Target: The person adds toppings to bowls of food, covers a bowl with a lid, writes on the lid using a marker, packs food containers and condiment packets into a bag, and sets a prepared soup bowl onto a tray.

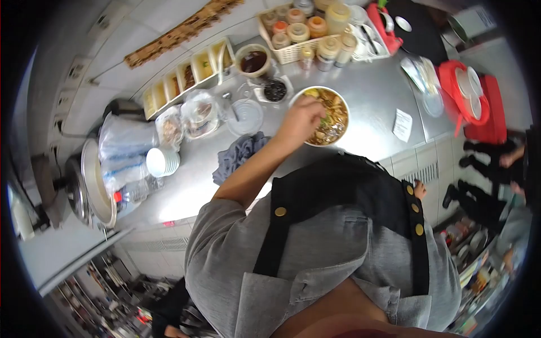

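Observation:
My left hand (308, 119) reaches over the left part of a white bowl (347, 115) of brown soupy food (333, 120). Its fingers are bunched together in a pinch, pointing down; whatever they hold, if anything, is hidden. Bits of chopped green (326, 121) lie on the food just by the fingertips. Below the forearm, a crumpled grey cloth (239, 155) rests on the steel counter. Only a small part of my right hand (420, 190) shows, low beside my apron, and its fingers cannot be made out.
Behind the bowl stand a dark sauce tub (253, 61), a black-filled dish (275, 90) and a basket of jars (290, 53). Left are a topping tray (189, 76), plastic bags (128, 141) and stacked cups (163, 162). A paper slip (402, 125) and red basket (455, 84) lie right. Other people stand far right.

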A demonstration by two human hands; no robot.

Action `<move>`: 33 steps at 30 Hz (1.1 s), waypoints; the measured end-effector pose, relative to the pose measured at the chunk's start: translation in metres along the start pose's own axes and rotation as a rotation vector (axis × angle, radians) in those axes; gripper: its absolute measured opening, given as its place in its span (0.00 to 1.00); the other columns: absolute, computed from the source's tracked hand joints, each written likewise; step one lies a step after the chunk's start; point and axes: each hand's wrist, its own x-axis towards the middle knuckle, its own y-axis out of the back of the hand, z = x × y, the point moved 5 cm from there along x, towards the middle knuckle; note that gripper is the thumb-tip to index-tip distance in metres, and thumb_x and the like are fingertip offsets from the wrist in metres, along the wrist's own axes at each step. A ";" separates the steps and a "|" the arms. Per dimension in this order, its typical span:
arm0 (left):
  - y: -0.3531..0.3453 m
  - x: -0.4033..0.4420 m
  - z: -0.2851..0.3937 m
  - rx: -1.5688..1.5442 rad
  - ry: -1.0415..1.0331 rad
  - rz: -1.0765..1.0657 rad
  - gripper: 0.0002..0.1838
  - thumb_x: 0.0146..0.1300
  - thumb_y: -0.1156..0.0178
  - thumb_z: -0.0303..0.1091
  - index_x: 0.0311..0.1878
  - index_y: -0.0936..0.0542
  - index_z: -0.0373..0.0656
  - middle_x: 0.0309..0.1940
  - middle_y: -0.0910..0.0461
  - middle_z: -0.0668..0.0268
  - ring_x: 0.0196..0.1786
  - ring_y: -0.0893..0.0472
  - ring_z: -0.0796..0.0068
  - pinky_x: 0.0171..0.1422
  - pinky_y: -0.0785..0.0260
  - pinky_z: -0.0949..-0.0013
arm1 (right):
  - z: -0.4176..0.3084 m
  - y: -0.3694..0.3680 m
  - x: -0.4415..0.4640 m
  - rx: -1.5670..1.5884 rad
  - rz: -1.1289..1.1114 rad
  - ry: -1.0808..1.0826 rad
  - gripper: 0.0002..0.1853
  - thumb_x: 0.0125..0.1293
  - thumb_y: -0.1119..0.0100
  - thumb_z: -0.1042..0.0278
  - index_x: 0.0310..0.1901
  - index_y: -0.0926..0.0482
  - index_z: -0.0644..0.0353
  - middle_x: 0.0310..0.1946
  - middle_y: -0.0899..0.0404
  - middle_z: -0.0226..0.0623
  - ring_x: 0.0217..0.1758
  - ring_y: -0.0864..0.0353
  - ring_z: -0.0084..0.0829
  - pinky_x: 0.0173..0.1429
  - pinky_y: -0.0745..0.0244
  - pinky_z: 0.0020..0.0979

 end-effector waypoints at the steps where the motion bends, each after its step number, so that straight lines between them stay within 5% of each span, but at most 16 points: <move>1: -0.005 -0.003 0.000 0.073 -0.142 0.041 0.10 0.50 0.38 0.18 0.36 0.19 0.41 0.36 0.23 0.62 0.42 0.20 0.62 0.48 0.26 0.62 | 0.009 -0.014 0.007 -0.018 -0.030 0.037 0.25 0.56 0.35 0.58 0.56 0.27 0.51 0.52 0.23 0.36 0.62 0.30 0.39 0.69 0.46 0.45; 7: -0.006 -0.022 0.008 0.146 -0.157 0.023 0.07 0.52 0.39 0.25 0.37 0.20 0.42 0.38 0.24 0.60 0.45 0.22 0.57 0.53 0.28 0.60 | 0.024 -0.028 0.021 -0.060 -0.017 0.059 0.26 0.50 0.29 0.55 0.52 0.24 0.47 0.48 0.21 0.32 0.57 0.26 0.36 0.64 0.42 0.43; 11: -0.006 -0.023 0.006 0.268 -0.129 -0.182 0.11 0.52 0.38 0.30 0.40 0.19 0.44 0.42 0.23 0.60 0.49 0.23 0.57 0.55 0.28 0.58 | 0.015 -0.021 0.029 -0.075 0.076 0.061 0.26 0.48 0.27 0.55 0.51 0.22 0.47 0.47 0.21 0.33 0.56 0.26 0.35 0.63 0.41 0.41; 13: 0.014 -0.022 0.023 0.251 -0.290 0.083 0.15 0.50 0.36 0.30 0.44 0.19 0.45 0.50 0.22 0.60 0.54 0.25 0.56 0.60 0.30 0.54 | 0.009 -0.012 0.030 -0.051 0.057 0.076 0.24 0.49 0.28 0.57 0.50 0.22 0.48 0.47 0.21 0.34 0.56 0.26 0.36 0.63 0.41 0.40; 14: 0.021 -0.022 0.015 0.175 -0.260 0.009 0.18 0.48 0.35 0.28 0.46 0.18 0.47 0.56 0.23 0.60 0.58 0.27 0.53 0.64 0.33 0.52 | 0.009 -0.010 0.032 -0.059 0.056 0.081 0.23 0.50 0.30 0.58 0.50 0.22 0.48 0.46 0.21 0.35 0.56 0.26 0.37 0.64 0.41 0.41; 19: 0.155 0.007 -0.078 -0.051 0.158 0.328 0.16 0.51 0.40 0.15 0.42 0.18 0.45 0.40 0.23 0.65 0.38 0.20 0.75 0.45 0.27 0.74 | 0.044 -0.026 0.054 -0.108 0.086 0.138 0.23 0.49 0.32 0.56 0.49 0.22 0.47 0.44 0.21 0.30 0.54 0.25 0.35 0.62 0.42 0.44; 21: 0.228 0.018 -0.170 -0.234 0.203 0.535 0.10 0.57 0.42 0.19 0.41 0.19 0.41 0.36 0.20 0.69 0.38 0.21 0.79 0.44 0.27 0.74 | 0.065 -0.044 0.062 -0.184 0.091 0.160 0.24 0.48 0.32 0.56 0.49 0.22 0.45 0.45 0.21 0.24 0.54 0.25 0.33 0.60 0.41 0.44; 24: 0.319 0.020 -0.234 -0.107 0.497 0.693 0.11 0.58 0.42 0.25 0.44 0.17 0.39 0.34 0.16 0.64 0.35 0.20 0.77 0.39 0.27 0.72 | 0.051 -0.030 0.055 -0.131 0.109 0.150 0.26 0.45 0.30 0.56 0.50 0.22 0.44 0.47 0.21 0.20 0.56 0.26 0.32 0.59 0.41 0.44; 27: 0.343 0.021 -0.298 0.265 0.596 0.441 0.13 0.57 0.43 0.26 0.45 0.16 0.39 0.37 0.16 0.54 0.38 0.16 0.66 0.42 0.25 0.68 | 0.033 -0.013 0.041 -0.104 0.111 0.148 0.27 0.45 0.28 0.55 0.50 0.23 0.45 0.48 0.21 0.22 0.58 0.27 0.32 0.61 0.43 0.45; 31: 0.323 0.026 -0.325 0.742 0.432 0.147 0.15 0.55 0.41 0.27 0.46 0.18 0.36 0.39 0.16 0.52 0.44 0.16 0.57 0.49 0.24 0.61 | 0.047 -0.031 0.044 -0.021 0.136 0.060 0.26 0.47 0.29 0.58 0.50 0.24 0.47 0.50 0.22 0.27 0.60 0.29 0.35 0.63 0.45 0.46; 33: 0.305 0.028 -0.339 1.010 0.503 0.039 0.13 0.56 0.45 0.28 0.43 0.17 0.36 0.42 0.17 0.46 0.49 0.18 0.47 0.54 0.24 0.55 | 0.015 0.012 0.017 -0.051 -0.017 0.020 0.24 0.49 0.30 0.60 0.50 0.24 0.49 0.51 0.23 0.31 0.61 0.30 0.38 0.64 0.45 0.46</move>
